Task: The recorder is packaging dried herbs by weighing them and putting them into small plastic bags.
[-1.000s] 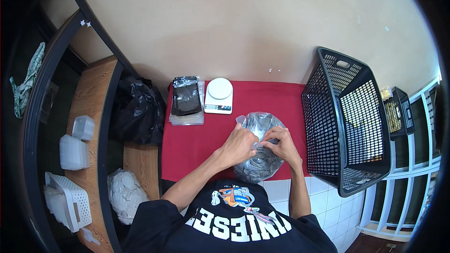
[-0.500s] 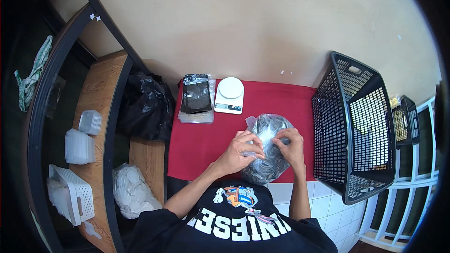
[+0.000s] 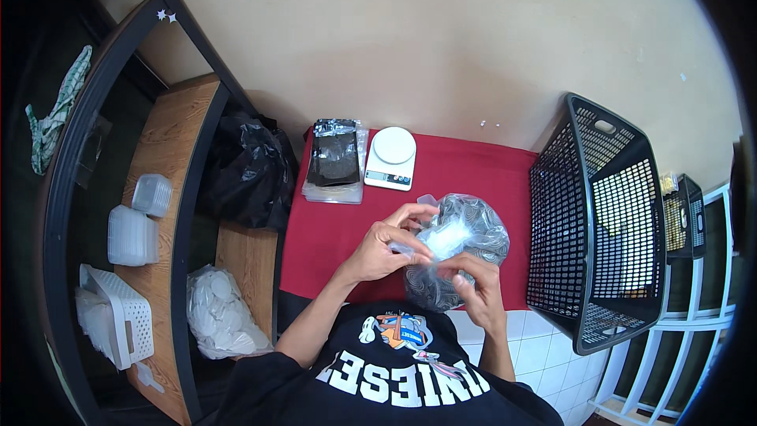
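A clear plastic bag (image 3: 477,221) full of dark, swirl-patterned pieces lies near the front of the red-covered table (image 3: 323,237). My left hand (image 3: 378,244) holds the bag's crumpled top on its left side, fingers curled over the film. My right hand (image 3: 477,284) pinches the same plastic at the lower middle, thumb and fingers close together. A white digital scale (image 3: 390,156) sits behind the bag, beside a stack of flat black and clear pouches (image 3: 335,158).
A large black mesh basket (image 3: 587,221) stands at the table's right, a smaller one (image 3: 682,221) beyond. Left, wooden shelves (image 3: 169,142) hold clear containers (image 3: 132,237) and a white basket (image 3: 130,319). A black bag (image 3: 244,173) and a bag of white discs (image 3: 221,308) sit beside the table.
My right hand has moved down toward me along the bag's top, while my left hand's fingers have shifted up on the film. The view has drifted slightly.
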Demonstrator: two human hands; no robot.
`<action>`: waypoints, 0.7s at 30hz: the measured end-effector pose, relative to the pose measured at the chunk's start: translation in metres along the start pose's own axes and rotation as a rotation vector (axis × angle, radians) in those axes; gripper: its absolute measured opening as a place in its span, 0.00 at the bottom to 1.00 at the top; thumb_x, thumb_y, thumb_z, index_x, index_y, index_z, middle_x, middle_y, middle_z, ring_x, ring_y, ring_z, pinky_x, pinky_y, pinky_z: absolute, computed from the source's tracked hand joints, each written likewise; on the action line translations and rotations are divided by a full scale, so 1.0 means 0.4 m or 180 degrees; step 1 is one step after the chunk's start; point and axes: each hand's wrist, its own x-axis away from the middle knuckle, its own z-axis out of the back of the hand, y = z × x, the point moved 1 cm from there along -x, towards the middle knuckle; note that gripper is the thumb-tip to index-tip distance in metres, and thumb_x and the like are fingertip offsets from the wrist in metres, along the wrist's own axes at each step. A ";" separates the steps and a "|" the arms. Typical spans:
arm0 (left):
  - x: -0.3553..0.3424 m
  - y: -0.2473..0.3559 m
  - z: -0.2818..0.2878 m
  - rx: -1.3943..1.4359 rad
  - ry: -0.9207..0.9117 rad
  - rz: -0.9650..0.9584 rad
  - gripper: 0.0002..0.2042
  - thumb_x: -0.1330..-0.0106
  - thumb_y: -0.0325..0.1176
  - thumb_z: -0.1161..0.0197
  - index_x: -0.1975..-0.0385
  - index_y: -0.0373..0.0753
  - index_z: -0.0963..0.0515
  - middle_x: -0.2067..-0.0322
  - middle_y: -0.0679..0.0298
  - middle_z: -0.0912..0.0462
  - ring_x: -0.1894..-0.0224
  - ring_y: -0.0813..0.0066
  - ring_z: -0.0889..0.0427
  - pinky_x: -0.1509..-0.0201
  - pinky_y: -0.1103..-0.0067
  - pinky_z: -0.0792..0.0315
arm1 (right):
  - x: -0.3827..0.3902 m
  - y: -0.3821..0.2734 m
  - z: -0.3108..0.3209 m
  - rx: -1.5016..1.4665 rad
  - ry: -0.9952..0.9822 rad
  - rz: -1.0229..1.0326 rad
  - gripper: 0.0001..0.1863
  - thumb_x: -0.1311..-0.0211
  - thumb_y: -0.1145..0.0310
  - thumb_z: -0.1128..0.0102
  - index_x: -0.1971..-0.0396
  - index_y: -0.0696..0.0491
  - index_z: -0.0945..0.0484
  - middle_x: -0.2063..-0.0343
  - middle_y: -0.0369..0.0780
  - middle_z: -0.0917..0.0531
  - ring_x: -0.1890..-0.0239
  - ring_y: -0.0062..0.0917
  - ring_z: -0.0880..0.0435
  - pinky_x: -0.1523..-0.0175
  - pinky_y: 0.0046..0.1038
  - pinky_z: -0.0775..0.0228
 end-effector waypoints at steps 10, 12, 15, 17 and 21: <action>0.056 0.056 -0.057 0.0167 0.2001 -0.0579 0.36 0.42 0.35 0.20 0.36 0.27 0.28 0.33 0.46 0.31 0.33 0.60 0.29 0.33 0.66 0.31 | 0.038 -0.060 -0.098 0.1134 0.0928 0.0257 0.11 0.52 0.80 0.24 0.66 0.56 0.13 0.68 0.41 0.23 0.65 0.30 0.22 0.62 0.32 0.30; 0.124 0.025 -0.060 -0.1516 0.2978 -0.0342 0.15 0.37 0.31 0.24 0.59 0.32 0.24 0.61 0.58 0.19 0.62 0.75 0.20 0.58 0.74 0.26 | 0.063 -0.066 -0.114 0.1300 0.0899 0.0586 0.12 0.52 0.81 0.24 0.65 0.56 0.13 0.68 0.40 0.22 0.66 0.32 0.23 0.61 0.33 0.31; 0.216 0.031 -0.088 -0.1114 0.2275 -0.0039 0.12 0.37 0.30 0.25 0.70 0.35 0.24 0.76 0.67 0.20 0.77 0.82 0.24 0.72 0.80 0.31 | 0.074 -0.072 -0.140 0.1362 0.0605 0.0687 0.12 0.51 0.81 0.25 0.64 0.58 0.14 0.68 0.41 0.22 0.66 0.33 0.23 0.62 0.35 0.33; 0.196 0.101 -0.146 -0.0060 0.1825 0.0953 0.13 0.37 0.33 0.23 0.72 0.34 0.22 0.78 0.68 0.18 0.73 0.85 0.18 0.70 0.86 0.28 | 0.084 -0.072 -0.154 0.1447 0.0187 0.0701 0.11 0.48 0.78 0.28 0.62 0.60 0.16 0.68 0.42 0.22 0.63 0.34 0.22 0.60 0.36 0.34; 0.232 0.060 -0.161 -0.0282 0.1834 0.1486 0.13 0.36 0.34 0.24 0.70 0.30 0.18 0.74 0.62 0.13 0.70 0.82 0.13 0.66 0.84 0.22 | 0.096 -0.082 -0.170 0.1857 -0.0761 0.0729 0.14 0.43 0.72 0.31 0.59 0.63 0.19 0.66 0.42 0.20 0.59 0.35 0.22 0.53 0.37 0.34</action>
